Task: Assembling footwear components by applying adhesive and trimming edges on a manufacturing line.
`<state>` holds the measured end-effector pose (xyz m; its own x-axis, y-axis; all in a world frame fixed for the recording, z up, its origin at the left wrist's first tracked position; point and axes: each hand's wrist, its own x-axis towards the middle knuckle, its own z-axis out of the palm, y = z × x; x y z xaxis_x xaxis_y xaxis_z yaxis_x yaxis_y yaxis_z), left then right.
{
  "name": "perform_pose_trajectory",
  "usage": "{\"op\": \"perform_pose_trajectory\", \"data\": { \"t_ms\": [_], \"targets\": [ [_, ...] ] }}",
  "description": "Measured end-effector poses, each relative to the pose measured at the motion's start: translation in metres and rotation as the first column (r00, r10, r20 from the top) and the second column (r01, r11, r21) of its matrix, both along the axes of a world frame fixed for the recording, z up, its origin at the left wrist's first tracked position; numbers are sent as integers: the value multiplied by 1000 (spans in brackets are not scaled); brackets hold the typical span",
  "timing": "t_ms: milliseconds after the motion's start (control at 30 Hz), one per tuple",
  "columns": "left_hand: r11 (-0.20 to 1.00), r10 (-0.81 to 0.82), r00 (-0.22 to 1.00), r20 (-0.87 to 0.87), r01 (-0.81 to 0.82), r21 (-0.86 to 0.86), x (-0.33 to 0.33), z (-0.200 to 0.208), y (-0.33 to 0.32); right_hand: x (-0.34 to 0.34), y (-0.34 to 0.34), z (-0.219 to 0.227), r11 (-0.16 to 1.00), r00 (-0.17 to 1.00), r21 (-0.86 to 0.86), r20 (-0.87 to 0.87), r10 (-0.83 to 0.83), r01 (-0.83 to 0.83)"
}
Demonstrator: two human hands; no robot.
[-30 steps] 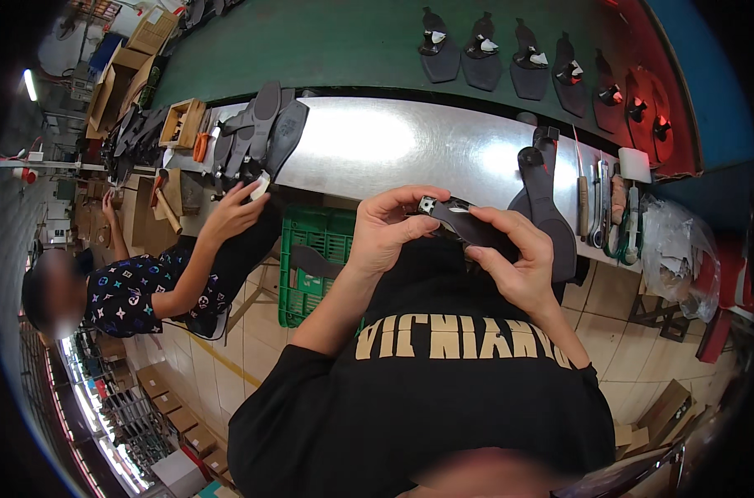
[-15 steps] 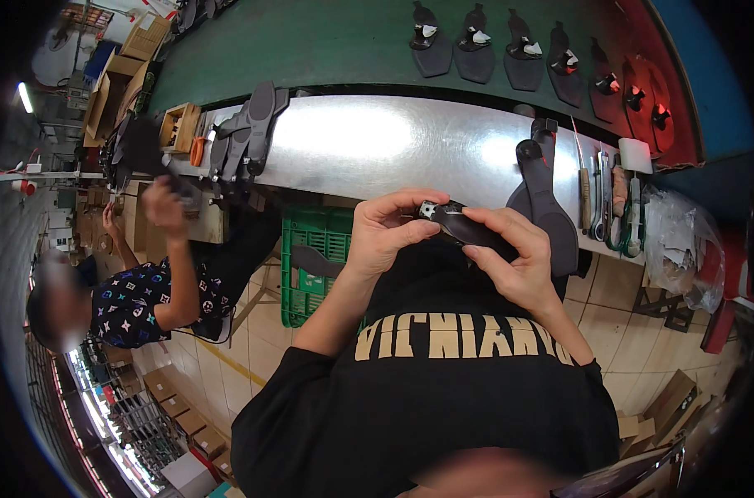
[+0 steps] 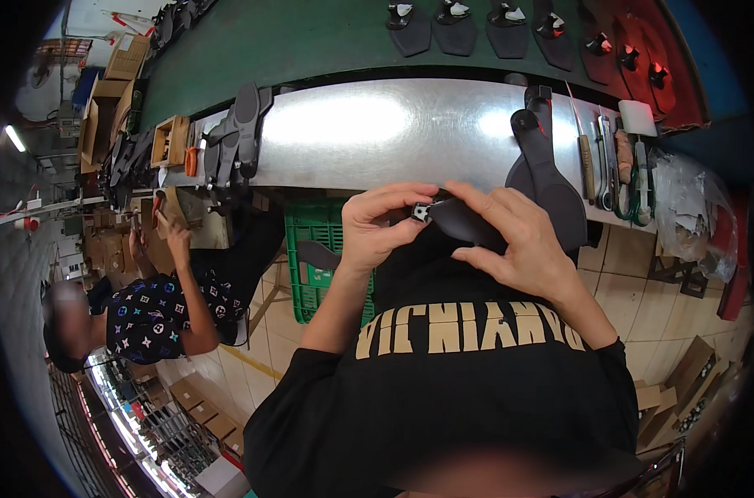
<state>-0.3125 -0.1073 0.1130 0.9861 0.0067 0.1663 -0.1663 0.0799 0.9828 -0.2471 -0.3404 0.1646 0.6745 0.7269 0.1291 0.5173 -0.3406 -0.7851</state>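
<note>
"Left hand (image 3: 373, 228) is closed in a pinch on the pale end (image 3: 421, 213) of the sole (image 3: 466, 226)?"

"Yes; the right hand (image 3: 516, 239) curls loosely around the broad part, so the sole sits between the 2, near the counter (image 3: 335, 137)."

"How best to steady it?"

"Probably a firm left pinch and light right fingers, to spare the smooth, dark curve."

"And the counter?"

"Shiny metal, with a matt, round-ended stack (image 3: 559, 199) rightward."
</note>
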Motion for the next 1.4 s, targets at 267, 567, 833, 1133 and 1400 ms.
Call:
{"op": "perform_pose_trajectory", "data": {
  "t_ms": [267,567,833,1133,1400],
  "targets": [
    [993,-40,999,-8,39,-115,-1,-4,3,-3,5,-15,959,996,276,53,-75,58],
    [983,-150,988,-16,148,-112,0,-6,8,-4,7,-21,951,993,302,76,-95,68],
    [993,-119,993,0,119,14,-3,-2,0,-8,9,-24,970,993,229,71,-97,78],
    [988,-53,968,-247,14,-153,-4,-3,-20,-5,9,-44,941,934,247,-328,-141,229],
    [988,26,937,-348,-77,-135,-7,0,-26,-4,13,-46,957,990,253,-39,-137,143]
  ]
}}
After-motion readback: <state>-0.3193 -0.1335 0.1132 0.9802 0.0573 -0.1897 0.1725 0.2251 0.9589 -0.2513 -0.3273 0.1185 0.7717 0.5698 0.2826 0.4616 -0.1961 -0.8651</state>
